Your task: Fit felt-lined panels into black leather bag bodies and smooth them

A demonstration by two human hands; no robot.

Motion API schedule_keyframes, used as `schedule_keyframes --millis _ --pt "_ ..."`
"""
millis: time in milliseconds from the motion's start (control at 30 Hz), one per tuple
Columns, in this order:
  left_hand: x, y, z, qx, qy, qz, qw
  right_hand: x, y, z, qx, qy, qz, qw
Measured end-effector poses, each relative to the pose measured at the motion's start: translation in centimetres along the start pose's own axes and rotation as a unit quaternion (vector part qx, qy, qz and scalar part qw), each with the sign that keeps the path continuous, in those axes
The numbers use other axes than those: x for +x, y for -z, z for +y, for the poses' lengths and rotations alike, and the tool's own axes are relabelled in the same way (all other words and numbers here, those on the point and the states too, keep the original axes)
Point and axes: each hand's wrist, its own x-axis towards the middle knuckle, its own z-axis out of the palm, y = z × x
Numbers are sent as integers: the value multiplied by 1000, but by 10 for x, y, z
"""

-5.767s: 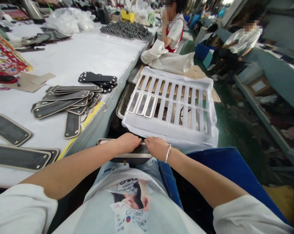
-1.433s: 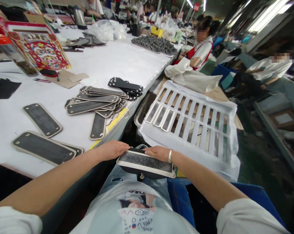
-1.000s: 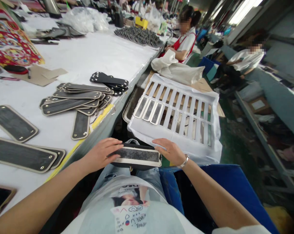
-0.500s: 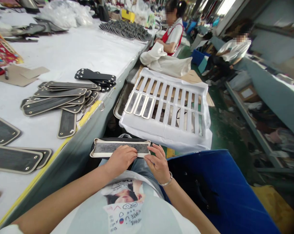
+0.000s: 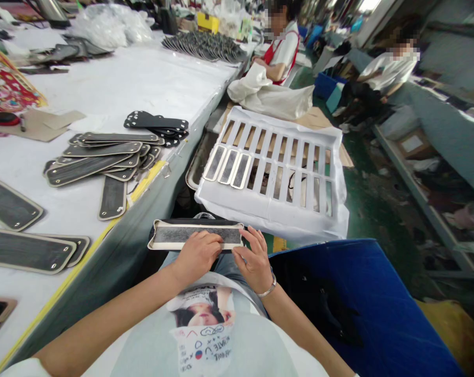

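Observation:
Across my lap lies a long rectangular panel (image 5: 174, 235) with a dark grey centre strip and pale cream edges folded in at the corners. My left hand (image 5: 200, 254) rests on its middle, fingers bent together over the strip and the near edge. At the panel's right end is my right hand (image 5: 255, 259), with thumb and index finger on the corner and the other fingers raised. A dark padded surface shows behind the panel. On the table to the left is a pile of similar dark strips (image 5: 91, 167) with pale rims and metal eyelets.
A white slotted frame (image 5: 268, 207) stands ahead, three pale-rimmed pieces (image 5: 227, 167) on its left side. The white-topped table (image 5: 174, 89) has a yellow-taped edge. To my right is a blue bin (image 5: 378, 303). Two people sit farther off, one in a red apron (image 5: 270, 55).
Both hands stay on the panel in nearly the same place. The right fingers have shifted slightly at its end. My view has turned a little, so the surroundings appear shifted right.

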Motion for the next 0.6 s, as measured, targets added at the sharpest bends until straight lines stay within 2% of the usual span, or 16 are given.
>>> schedule_keyframes --millis 67,167,300,467,600 --pt "0 0 1 -6 13 4 1000 1 -1 -2 -4 -6 10 1000" --pt "3 0 2 -15 41 7 999 1 -1 -6 -7 -40 -7 999" --pt "11 2 5 -23 97 -10 995 2 -6 -10 34 -128 -35 991" --pt "22 5 9 14 142 -52 988 3 -21 -5 92 -219 -30 971" --pt "22 7 11 29 142 -64 987 5 -23 -8 65 -222 -14 973"
